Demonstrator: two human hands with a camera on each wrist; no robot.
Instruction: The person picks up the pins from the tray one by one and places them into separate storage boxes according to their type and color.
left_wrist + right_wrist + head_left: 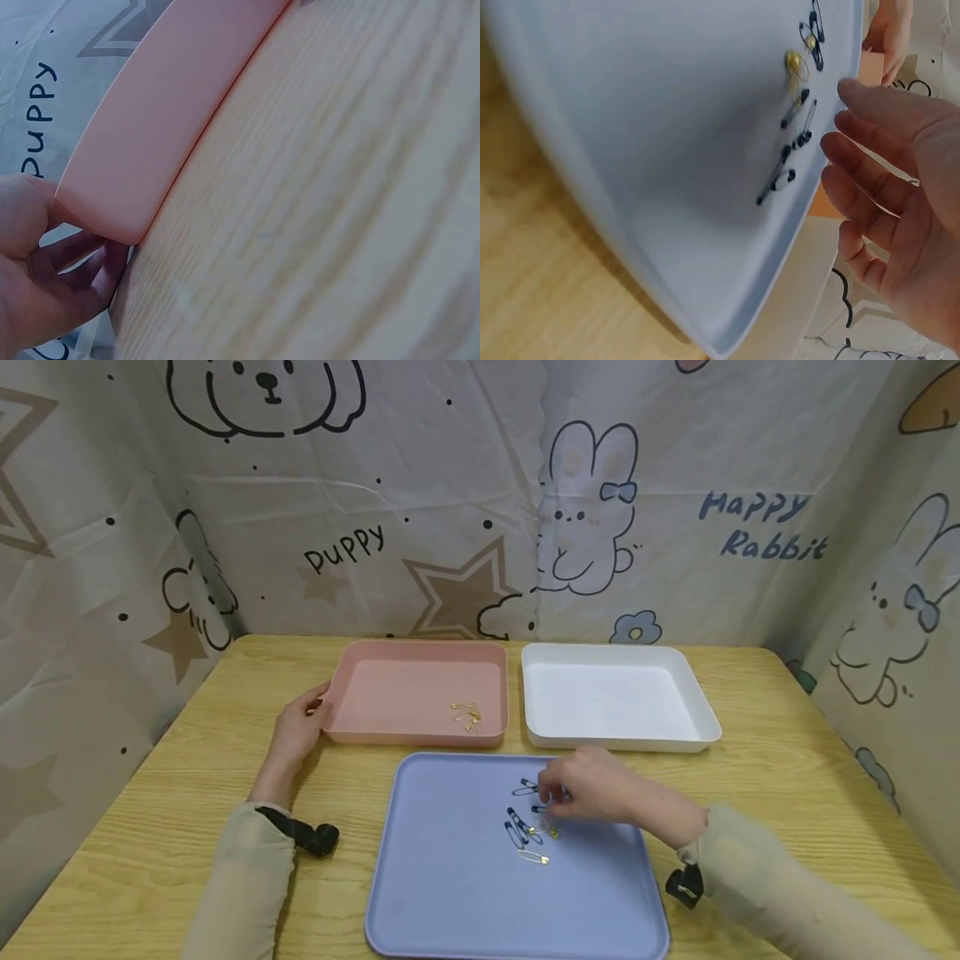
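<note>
The left hand (pixel 294 733) grips a pink tray (pixel 397 692); the right hand (pixel 596 785), its grip relaxed, hovers near safety pins (pixel 520 822) on a blue tray (pixel 450 893).

You are in a small cloth-screened booth, the wider building impossible to tell: puppy-and-rabbit printed fabric (pixel 450 485) hangs behind and beside your wood-grain counter (pixel 780 768).

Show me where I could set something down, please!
Bare: the white tray, wall to wall, and the blue tray between the safety pins and its near edge. Crowded: around those pins by the right hand, and the pink tray around its gold pins.
</note>
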